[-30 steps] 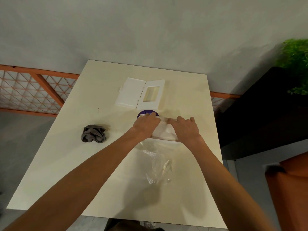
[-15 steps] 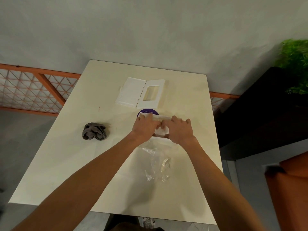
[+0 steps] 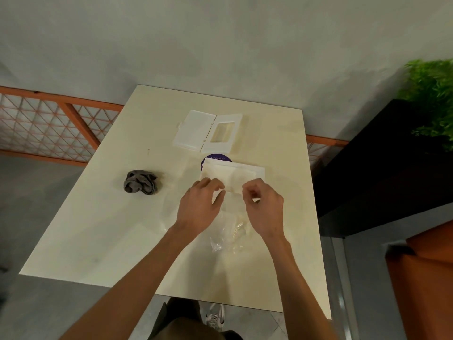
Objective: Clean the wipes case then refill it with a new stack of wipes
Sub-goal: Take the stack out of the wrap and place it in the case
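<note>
The white wipes case [image 3: 207, 132] lies open flat at the far middle of the cream table [image 3: 98, 229], its windowed lid to the right. Just in front of it a white stack of wipes [image 3: 232, 174] lies across a purple round label [image 3: 215, 158]. My left hand [image 3: 199, 207] pinches the stack's near left edge. My right hand [image 3: 263, 207] has its fingers curled at the near right edge and seems to pinch it. A crumpled clear plastic wrapper [image 3: 228, 236] lies under and behind my hands.
A crumpled grey cloth [image 3: 141, 182] sits on the table's left part. An orange lattice railing [image 3: 49, 123] runs behind the table. A black planter [image 3: 382, 168] with a green plant [image 3: 431, 99] stands at the right, and an orange object [image 3: 424, 278] sits near it.
Both hands have drawn back toward me from the far edge of the stack to its near edge. The stack now shows in full over the purple label.
</note>
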